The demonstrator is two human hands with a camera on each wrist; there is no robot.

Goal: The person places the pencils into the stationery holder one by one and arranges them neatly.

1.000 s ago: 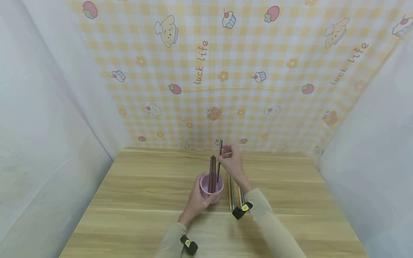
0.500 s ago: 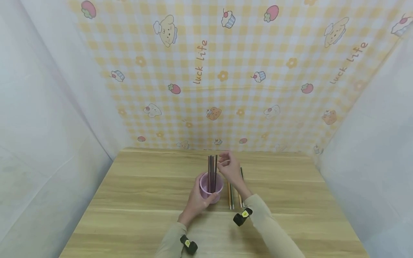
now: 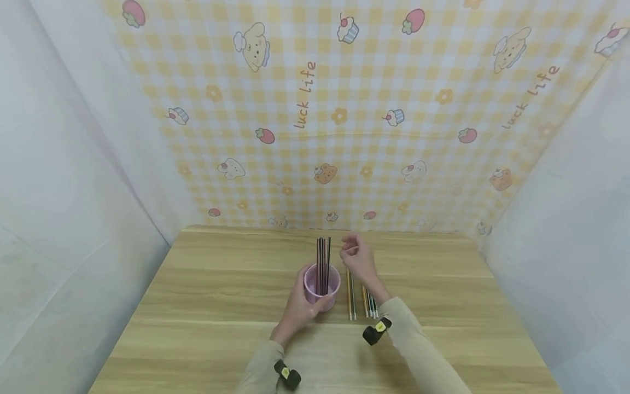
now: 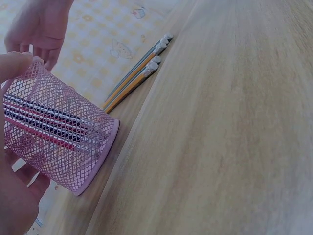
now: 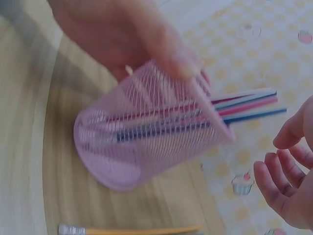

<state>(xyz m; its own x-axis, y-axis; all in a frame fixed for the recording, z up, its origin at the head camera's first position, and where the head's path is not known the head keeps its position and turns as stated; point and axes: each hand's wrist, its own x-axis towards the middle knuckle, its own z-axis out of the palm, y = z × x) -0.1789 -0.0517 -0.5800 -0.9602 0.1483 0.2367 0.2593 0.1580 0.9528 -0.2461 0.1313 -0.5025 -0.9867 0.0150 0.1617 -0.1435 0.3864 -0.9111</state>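
Note:
A pink mesh pencil cup (image 3: 336, 285) stands on the table, and my left hand (image 3: 297, 311) grips it round the side, thumb toward the front. Several dark and red pencils (image 3: 322, 254) stand in it, their upper ends above the rim; their lower ends show through the mesh (image 4: 78, 166) in the left wrist view. To the right of the cup, my right hand (image 3: 361, 261) hovers with loosely bent fingers. Between the thumb and fingers (image 5: 279, 181) of that hand I see nothing held in the right wrist view.
Right of the cup lie two small groups of yellow and dark pencils, a left group (image 3: 351, 301) and a right group (image 3: 369, 303), white eraser ends toward me. Behind the wooden table (image 3: 221, 295) hangs a yellow checked cloth (image 3: 364, 148); white sheets (image 3: 74, 219) flank it.
My right hand lowered a dark pencil into the cup and let it go. It then drew away to the right. My left hand has stayed on the cup.

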